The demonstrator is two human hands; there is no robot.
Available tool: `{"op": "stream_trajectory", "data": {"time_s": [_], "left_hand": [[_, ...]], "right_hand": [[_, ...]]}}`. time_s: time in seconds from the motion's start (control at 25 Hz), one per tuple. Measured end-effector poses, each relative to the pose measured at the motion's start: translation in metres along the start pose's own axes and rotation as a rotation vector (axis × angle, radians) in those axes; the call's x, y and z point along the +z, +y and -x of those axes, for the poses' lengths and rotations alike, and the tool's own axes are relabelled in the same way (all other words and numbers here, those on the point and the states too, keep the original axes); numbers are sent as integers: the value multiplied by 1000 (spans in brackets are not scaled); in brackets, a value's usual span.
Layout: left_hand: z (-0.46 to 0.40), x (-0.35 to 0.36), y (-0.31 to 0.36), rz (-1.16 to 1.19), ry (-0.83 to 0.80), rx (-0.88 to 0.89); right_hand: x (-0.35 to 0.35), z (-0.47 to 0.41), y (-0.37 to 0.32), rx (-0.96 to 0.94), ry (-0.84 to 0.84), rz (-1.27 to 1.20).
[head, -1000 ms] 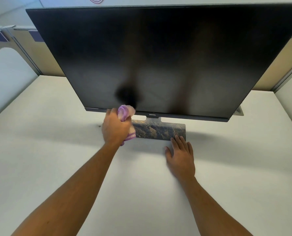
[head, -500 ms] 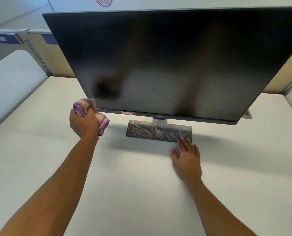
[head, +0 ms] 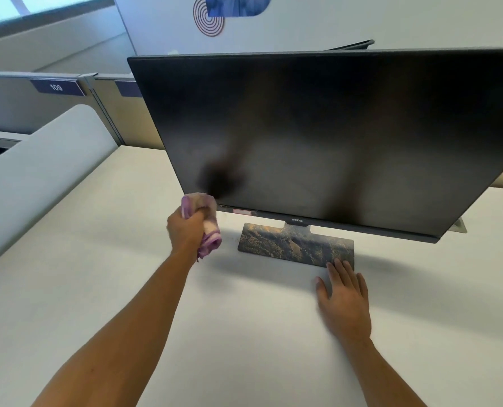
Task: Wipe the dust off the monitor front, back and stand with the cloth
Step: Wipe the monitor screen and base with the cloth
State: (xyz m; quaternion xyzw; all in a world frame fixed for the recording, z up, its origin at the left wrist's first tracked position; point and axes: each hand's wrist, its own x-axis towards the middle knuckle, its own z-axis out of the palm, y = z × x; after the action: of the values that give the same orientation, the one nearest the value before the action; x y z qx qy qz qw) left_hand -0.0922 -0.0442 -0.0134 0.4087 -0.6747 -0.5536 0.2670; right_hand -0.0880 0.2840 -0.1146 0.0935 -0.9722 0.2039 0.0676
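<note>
Cloth (head: 204,223) back at monitor's (head: 317,136) corner

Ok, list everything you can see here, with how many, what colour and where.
monitor: one, black screen, standing on the desk, tilted toward the camera
stand base: one, dark with mottled yellowish marks, flat on the desk under the monitor
cloth: one, pink and purple, bunched at the screen's lower left corner
desk: one, white, fills the foreground
partition: one, white, rounded top, left of the desk
number sign: one, dark blue, reads 109, far left
wall poster: one, blue with a spiral, above the monitor
left hand: grips the cloth
right hand: flat on the desk, fingertips at the stand base
</note>
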Motion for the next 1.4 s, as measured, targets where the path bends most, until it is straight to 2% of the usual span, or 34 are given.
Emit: {"op": "stream_trajectory", "data": {"time_s": [0.08,0.16,0.36,0.48,0.56,0.6,0.72,0.76,0.84,0.96,1.08,1.12,1.16,1.24,1.32,1.4], "left_hand": [[-8,-10,-1,142,154,-58],[-16,-17,-1,118,222,-66],[-12,-8,6,-13,68,16],[-9,-6,-2,-209,-68,120],[-6,-6,-4,-213,-144,147],[-5,-6,-2,-174,-97,153],[-5,-7,5,-112,217,114],[-5,-6,6,-125,208,99],[-2,0,3,-141,65,97],[12,13,-1,-127,-67,105],[22,18,-5,-158,-358,73],[22,16,-6,-91,-386,30],[21,12,-5,31,-327,-15],[13,1,-3,186,-55,-44],[7,-7,-3,67,117,-6],[6,-1,-1,-51,115,46]], "right_hand": [[1,0,0,8,8,2],[1,0,0,10,6,6],[2,0,1,3,5,1],[1,0,-1,-2,6,5],[-1,-1,-1,-2,4,4],[-1,0,-1,-2,3,0],[-2,0,-1,4,-8,4],[-2,0,0,6,-8,4],[-1,0,0,2,-4,2],[1,-1,0,5,-5,5],[1,-2,1,3,-5,5],[2,-2,2,1,-4,3],[2,-1,2,-3,-2,2],[4,-2,3,-4,9,5],[6,-1,4,-7,9,15],[8,-2,5,-10,15,25]]}}
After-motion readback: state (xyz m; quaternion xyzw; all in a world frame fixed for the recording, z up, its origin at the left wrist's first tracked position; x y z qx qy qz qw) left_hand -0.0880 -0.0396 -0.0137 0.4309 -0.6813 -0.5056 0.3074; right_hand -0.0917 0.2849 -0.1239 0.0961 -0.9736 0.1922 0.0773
